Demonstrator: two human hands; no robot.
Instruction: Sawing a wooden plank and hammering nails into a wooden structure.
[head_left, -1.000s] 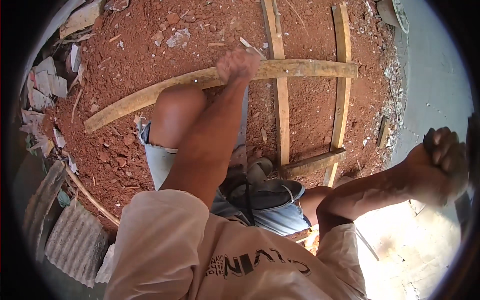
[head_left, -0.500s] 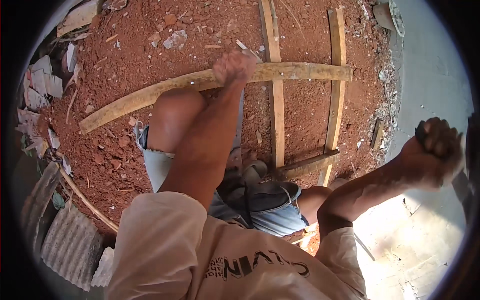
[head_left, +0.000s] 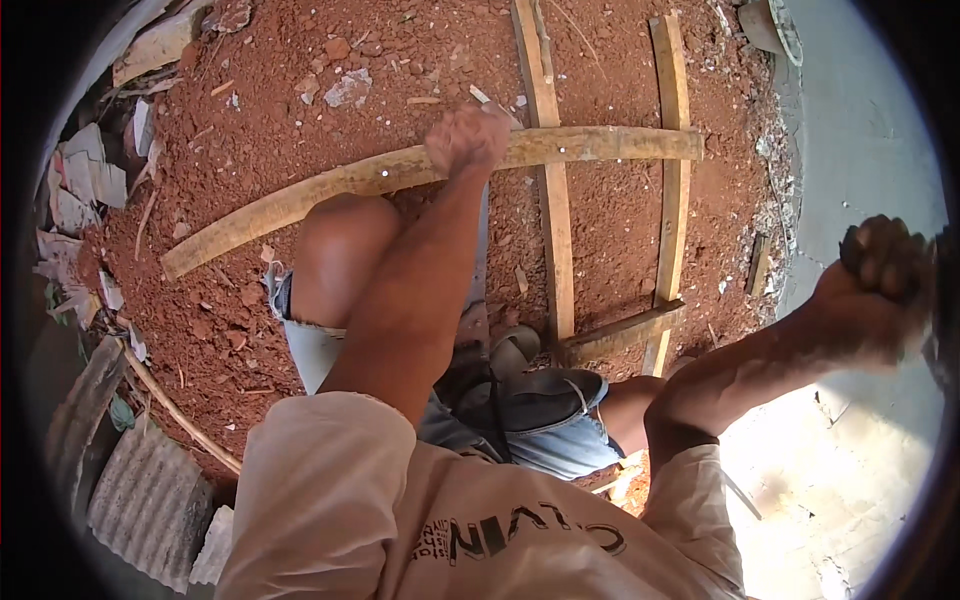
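My left hand (head_left: 467,140) is closed at the middle of a long, curved wooden strip (head_left: 300,205); whether a smaller thing is between its fingers I cannot see. That strip lies across two other wooden strips, a middle one (head_left: 556,235) and a right one (head_left: 674,210). Out to the right, my right hand (head_left: 885,275) is raised in a fist. What it grips is hidden, and a dark shape shows at the picture's rim beside it. Small pale dots, like nail heads, show on the curved strip. Beneath my left forearm runs a narrow grey strip (head_left: 481,240).
Red, crumbly soil (head_left: 270,120) lies under the wood. A short wooden piece (head_left: 620,333) sits near my right knee. Broken rubble (head_left: 90,180) and corrugated sheet pieces (head_left: 150,495) line the left. Smooth grey concrete (head_left: 850,130) borders the right, with a pale bucket-like container (head_left: 765,28) at its top.
My right fist has risen slightly, toward the right rim. My left hand stays at the same spot on the curved strip, and the wood has hardly shifted.
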